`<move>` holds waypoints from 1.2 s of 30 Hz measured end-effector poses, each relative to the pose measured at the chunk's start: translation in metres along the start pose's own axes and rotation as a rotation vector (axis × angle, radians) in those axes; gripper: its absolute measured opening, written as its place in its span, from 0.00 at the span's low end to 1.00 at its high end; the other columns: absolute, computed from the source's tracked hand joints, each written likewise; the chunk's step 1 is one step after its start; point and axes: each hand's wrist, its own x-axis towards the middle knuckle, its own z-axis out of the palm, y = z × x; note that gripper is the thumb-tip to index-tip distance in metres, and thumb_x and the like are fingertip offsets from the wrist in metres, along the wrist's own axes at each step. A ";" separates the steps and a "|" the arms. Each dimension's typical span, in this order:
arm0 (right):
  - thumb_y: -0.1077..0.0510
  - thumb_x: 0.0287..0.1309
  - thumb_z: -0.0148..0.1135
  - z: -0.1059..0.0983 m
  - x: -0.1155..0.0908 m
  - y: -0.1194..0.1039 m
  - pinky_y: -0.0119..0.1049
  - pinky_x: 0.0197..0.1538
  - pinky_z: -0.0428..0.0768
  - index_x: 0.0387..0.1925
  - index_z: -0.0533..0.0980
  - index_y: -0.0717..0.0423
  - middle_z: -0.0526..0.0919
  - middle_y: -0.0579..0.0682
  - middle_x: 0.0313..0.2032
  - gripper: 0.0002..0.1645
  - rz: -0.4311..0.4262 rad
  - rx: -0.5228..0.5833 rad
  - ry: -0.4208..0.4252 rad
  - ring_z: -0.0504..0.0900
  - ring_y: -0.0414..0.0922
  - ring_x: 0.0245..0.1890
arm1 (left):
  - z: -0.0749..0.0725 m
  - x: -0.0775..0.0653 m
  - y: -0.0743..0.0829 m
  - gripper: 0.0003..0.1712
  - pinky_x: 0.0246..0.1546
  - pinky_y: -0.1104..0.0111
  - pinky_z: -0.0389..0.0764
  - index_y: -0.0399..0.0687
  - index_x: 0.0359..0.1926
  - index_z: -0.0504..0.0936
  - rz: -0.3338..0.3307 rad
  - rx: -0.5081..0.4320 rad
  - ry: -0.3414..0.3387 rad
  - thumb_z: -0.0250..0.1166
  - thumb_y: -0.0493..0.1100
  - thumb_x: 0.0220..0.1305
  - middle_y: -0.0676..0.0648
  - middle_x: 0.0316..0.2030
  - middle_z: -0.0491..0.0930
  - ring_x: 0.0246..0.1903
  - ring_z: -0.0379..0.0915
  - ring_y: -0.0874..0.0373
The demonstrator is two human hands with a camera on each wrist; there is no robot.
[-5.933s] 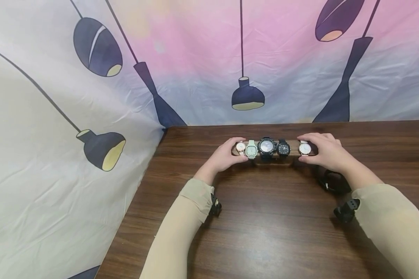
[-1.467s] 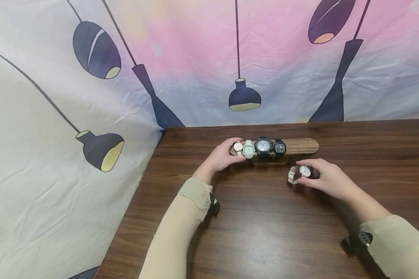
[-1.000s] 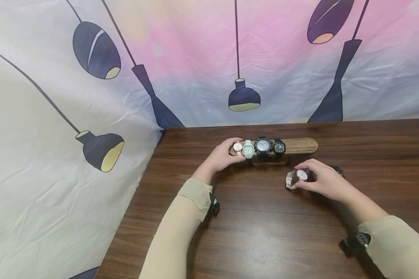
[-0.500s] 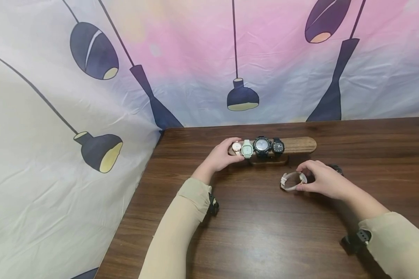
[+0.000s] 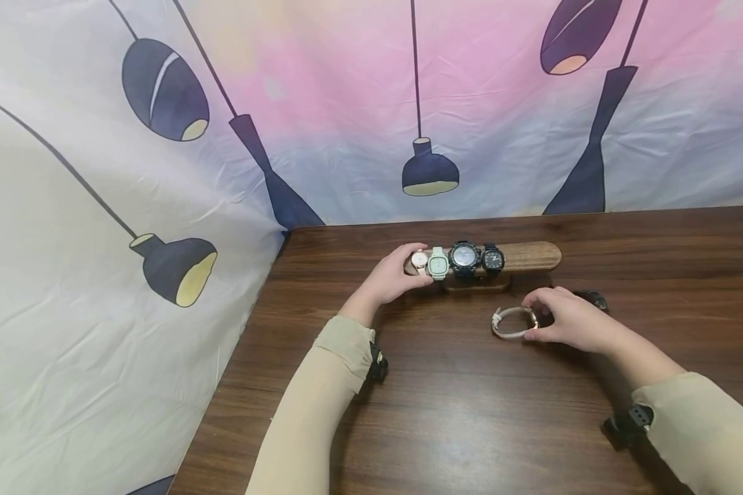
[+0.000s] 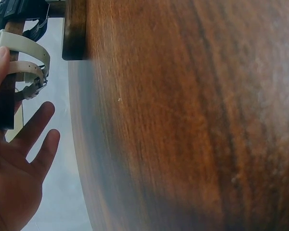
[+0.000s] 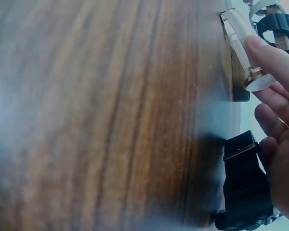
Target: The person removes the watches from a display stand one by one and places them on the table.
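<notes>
In the head view my left hand (image 5: pixel 390 276) grips the left end of a wooden watch stand (image 5: pixel 532 256), thumb on the near side and fingers on the far side. Beside it on the bar sit a small white-strapped watch (image 5: pixel 419 260), a mint-green square watch (image 5: pixel 438 264), a large black watch (image 5: pixel 465 256) and a smaller black square watch (image 5: pixel 493 259). My right hand (image 5: pixel 571 321) pinches a watch with a pale strap (image 5: pixel 497 320) by its case, low over the table in front of the stand. Its strap forms a closed loop pointing left; the dial faces my palm.
A black watch (image 5: pixel 594 300) lies on the brown wooden table (image 5: pixel 446 385) just behind my right hand, and shows large in the right wrist view. The stand's right end is bare bar. A printed curtain (image 5: pixel 347 158) hangs along the table's back and left sides.
My right hand has taken the pale-strapped watch off the stand's right end, brought it nearer over the table and turned it so the loop shows side-on. My left hand stays on the stand.
</notes>
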 end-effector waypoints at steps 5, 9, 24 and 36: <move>0.49 0.44 0.74 0.001 0.000 0.001 0.43 0.38 0.71 0.43 0.75 0.56 0.75 0.42 0.33 0.26 -0.002 -0.025 -0.015 0.71 0.45 0.37 | 0.000 0.000 0.000 0.40 0.52 0.62 0.69 0.56 0.66 0.65 -0.008 0.003 0.003 0.69 0.56 0.55 0.50 0.62 0.65 0.54 0.67 0.58; 0.49 0.45 0.73 0.001 0.001 0.002 0.44 0.39 0.72 0.44 0.75 0.56 0.76 0.42 0.35 0.26 -0.011 -0.025 -0.025 0.72 0.45 0.38 | -0.001 0.000 0.001 0.39 0.53 0.62 0.69 0.56 0.66 0.65 -0.007 0.004 0.002 0.69 0.55 0.55 0.51 0.62 0.65 0.54 0.67 0.59; 0.48 0.43 0.74 -0.001 0.001 0.000 0.44 0.40 0.68 0.39 0.77 0.55 0.76 0.40 0.32 0.23 -0.048 -0.077 0.016 0.69 0.47 0.37 | -0.001 -0.001 0.003 0.41 0.52 0.62 0.69 0.56 0.67 0.64 -0.016 0.010 -0.006 0.68 0.57 0.54 0.50 0.63 0.64 0.54 0.66 0.58; 0.47 0.45 0.73 -0.002 -0.001 -0.002 0.46 0.41 0.70 0.41 0.78 0.56 0.78 0.42 0.35 0.24 -0.041 -0.076 0.004 0.71 0.47 0.39 | -0.001 0.000 0.002 0.40 0.51 0.63 0.70 0.55 0.67 0.64 -0.013 0.004 -0.007 0.68 0.55 0.55 0.50 0.62 0.65 0.52 0.67 0.58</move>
